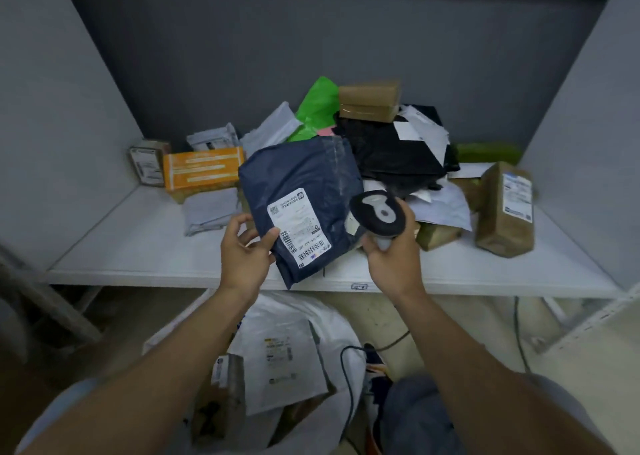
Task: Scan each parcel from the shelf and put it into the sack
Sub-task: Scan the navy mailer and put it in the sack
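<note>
The left hand (244, 253) reaches forward with the forearm angled inward. Its fingers (239, 224) curl behind the left edge of a navy parcel (301, 184), and the thumb pinches the lower corner of the parcel's white label (299, 227). The parcel is tilted, label up, and its bottom corner hangs past the front lip of the shelf (138, 246). The right hand (391, 257) wraps its fingers closed round the handle of a scanner (377, 212), whose dark head sits just right of the parcel.

The shelf is a white board in a grey-walled bay with a darker back panel. Below both hands, an open white sack (339, 319) stands on the floor, with a black cable (346, 368) running beside it.

Beyond the left fingers lie one orange box (202, 170), one small labelled carton (149, 162) and three pale grey mailers. Beyond the right fingers are black bags (391, 153) in a heap, one green bag (318, 108) and a brown box (369, 103) on top. To their right one brown paper parcel (505, 212) stands upright. Inside the sack, one white mailer (280, 350) and one brown box (225, 385) show.
</note>
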